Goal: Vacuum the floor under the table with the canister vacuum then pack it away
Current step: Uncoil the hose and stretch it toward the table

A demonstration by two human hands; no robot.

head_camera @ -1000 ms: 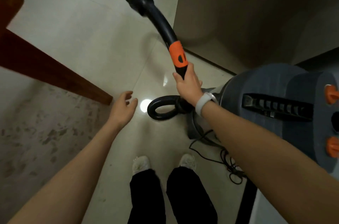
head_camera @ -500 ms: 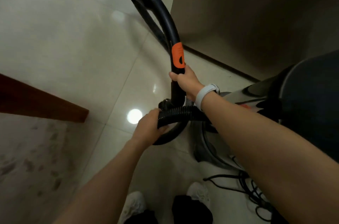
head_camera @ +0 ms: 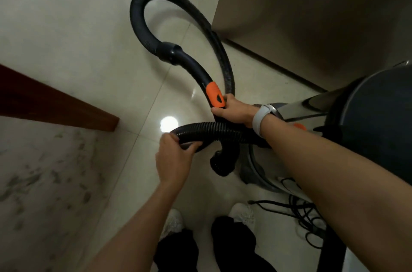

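Above the pale tiled floor (head_camera: 66,33), just in front of the person's feet, the black ribbed hose (head_camera: 214,130) of the canister vacuum (head_camera: 374,120) is held coiled in a large loop. From the rigid curved handle (head_camera: 191,66), the hose is seen to arch up and away from the viewer, bend over at the top and run back down toward the right hand (head_camera: 236,109). A second stretch is laid roughly level from left to right across the middle of the view, passing under the right wrist toward the canister. The handle's long axis is tilted, with its upper end pointing up and left and its open lower end (head_camera: 220,164) pointing down toward the floor. An orange grip section (head_camera: 215,95) is carried on the handle, the rest being matte black; the canister body, at the right edge, is dark grey with a shiny metal band. The right hand is closed around the handle just below the orange section, its fingers (head_camera: 219,112) wrapped tightly, and a white wristband (head_camera: 260,119) is worn on that wrist. The left hand (head_camera: 174,160) is raised from below, its fingers (head_camera: 189,148) clamped on the level stretch of hose at its left bend. A reddish wooden edge (head_camera: 58,104) is seen at the left, and a tangle of black cord (head_camera: 305,213) is lying on the floor by the canister.
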